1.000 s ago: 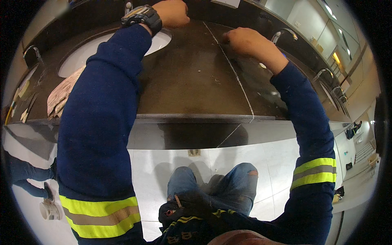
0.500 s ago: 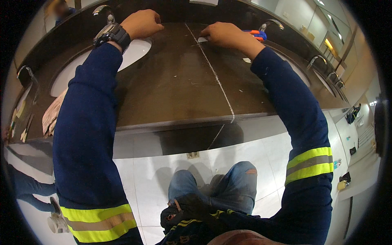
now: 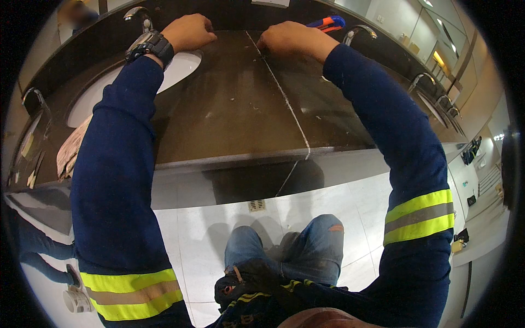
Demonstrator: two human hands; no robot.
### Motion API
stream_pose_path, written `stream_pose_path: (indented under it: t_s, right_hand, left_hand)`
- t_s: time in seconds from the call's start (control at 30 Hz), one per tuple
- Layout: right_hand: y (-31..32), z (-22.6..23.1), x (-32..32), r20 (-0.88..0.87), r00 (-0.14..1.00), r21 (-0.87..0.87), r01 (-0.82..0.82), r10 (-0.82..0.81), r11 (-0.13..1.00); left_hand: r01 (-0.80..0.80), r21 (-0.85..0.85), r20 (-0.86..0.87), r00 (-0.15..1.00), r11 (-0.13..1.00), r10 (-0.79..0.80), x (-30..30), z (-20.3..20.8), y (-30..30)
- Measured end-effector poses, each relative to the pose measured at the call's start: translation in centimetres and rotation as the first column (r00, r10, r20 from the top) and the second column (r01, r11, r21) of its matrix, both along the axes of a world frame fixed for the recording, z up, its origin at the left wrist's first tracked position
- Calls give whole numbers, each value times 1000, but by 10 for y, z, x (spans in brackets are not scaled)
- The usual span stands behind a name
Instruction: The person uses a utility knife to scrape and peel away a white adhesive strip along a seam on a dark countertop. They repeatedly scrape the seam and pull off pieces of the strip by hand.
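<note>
My right hand (image 3: 290, 39) is closed around what looks like a utility knife; its blue and orange handle (image 3: 331, 23) sticks out behind the hand. The fingertips press down at the far end of a pale seam line (image 3: 287, 101) that crosses the dark countertop (image 3: 219, 123). Its blade end is hidden under the fingers. On the other side of the seam, my left hand (image 3: 188, 34) rests with curled fingers on the counter near the back edge. It sits beside the left sink basin (image 3: 183, 68), and nothing shows in it.
Chrome faucets stand behind the hands, one at left (image 3: 141, 21) and one at right (image 3: 361, 34). A pale cloth or glove (image 3: 73, 150) lies by my left sleeve. Thin sticks or brushes (image 3: 36, 169) lie farther left. Another person's legs (image 3: 41, 249) show at lower left.
My right hand has moved slightly left and away from me, and the knife handle has swung up and farther back. A pale flat tip seen at the fingers earlier is now hidden. My left hand is nearly still.
</note>
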State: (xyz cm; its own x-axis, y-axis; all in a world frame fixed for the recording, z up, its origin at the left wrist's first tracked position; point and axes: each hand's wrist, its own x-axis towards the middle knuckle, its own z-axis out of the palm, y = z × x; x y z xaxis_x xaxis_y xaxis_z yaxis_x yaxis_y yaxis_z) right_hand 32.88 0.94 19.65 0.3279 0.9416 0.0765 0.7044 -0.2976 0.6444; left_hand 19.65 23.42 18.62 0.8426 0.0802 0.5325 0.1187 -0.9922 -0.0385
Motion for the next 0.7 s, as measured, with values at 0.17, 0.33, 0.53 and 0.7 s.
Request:
stream_pose_path:
  t_s: [0.17, 0.33, 0.53, 0.7]
  right_hand:
    - [-4, 12, -22, -30, 998, -96, 44, -47, 994]
    - [-22, 9, -14, -90, 996, -30, -30, 27, 999]
    - [-41, 16, -54, -1, 994, -93, -108, 108, 990]
    - [-56, 3, -65, 100, 984, -51, -143, 148, 988]
  left_hand:
    - [-11, -24, -28, 1000, 1000, 10, -1, 2, 6]
    - [-26, -46, -34, 999, 999, 24, -2, 1, -6]
    - [-41, -17, -31, 999, 999, 41, -4, 3, 1]
    - [-59, -18, -45, 997, 998, 58, -1, 1, -7]
